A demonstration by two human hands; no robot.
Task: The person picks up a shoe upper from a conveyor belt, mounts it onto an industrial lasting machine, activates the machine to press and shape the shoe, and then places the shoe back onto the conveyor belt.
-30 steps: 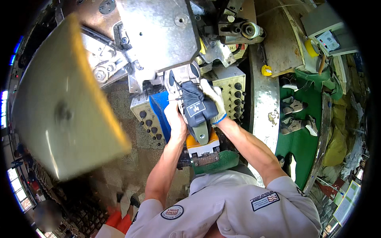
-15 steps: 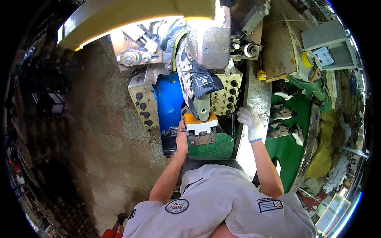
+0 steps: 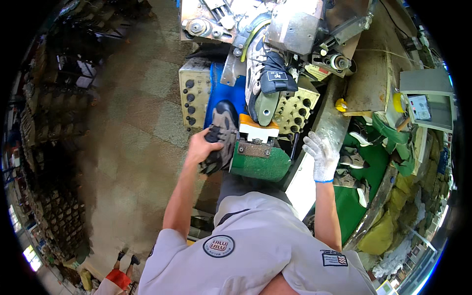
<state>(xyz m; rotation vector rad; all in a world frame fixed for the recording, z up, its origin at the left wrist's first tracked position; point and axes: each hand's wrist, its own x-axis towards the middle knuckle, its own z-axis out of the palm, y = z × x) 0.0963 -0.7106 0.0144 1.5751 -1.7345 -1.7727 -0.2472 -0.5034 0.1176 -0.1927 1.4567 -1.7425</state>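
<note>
Head view, single frame: I am seeing the left hand (image 3: 200, 147), bare, gripping a dark grey shoe (image 3: 220, 142) by its side, fingers curled around it and holding it just left of the green machine block (image 3: 259, 164). The shoe is sitting toe-up against the blue panel (image 3: 221, 93) behind it, touching or nearly touching the orange-and-white clamp piece (image 3: 257, 130) that is resting on top of the green block. The right hand (image 3: 322, 156) is wearing a white knit glove with a blue cuff; its fingers are spread fairly wide and holding nothing, lying on or just above the grey metal edge (image 3: 324, 125) of the surface, just right of the green block. A second shoe (image 3: 265, 73), white and grey with a dark strap, is standing mounted sole-outward in the machine head above the clamp. Two beige perforated control boxes (image 3: 194, 91) are flanking the blue panel. To the far right a green tray (image 3: 373, 162) is carrying more shoe parts, and a small grey display unit (image 3: 427, 101) is sitting above it. I cannot tell whether the gloved palm is pressing down or only hovering.
</note>
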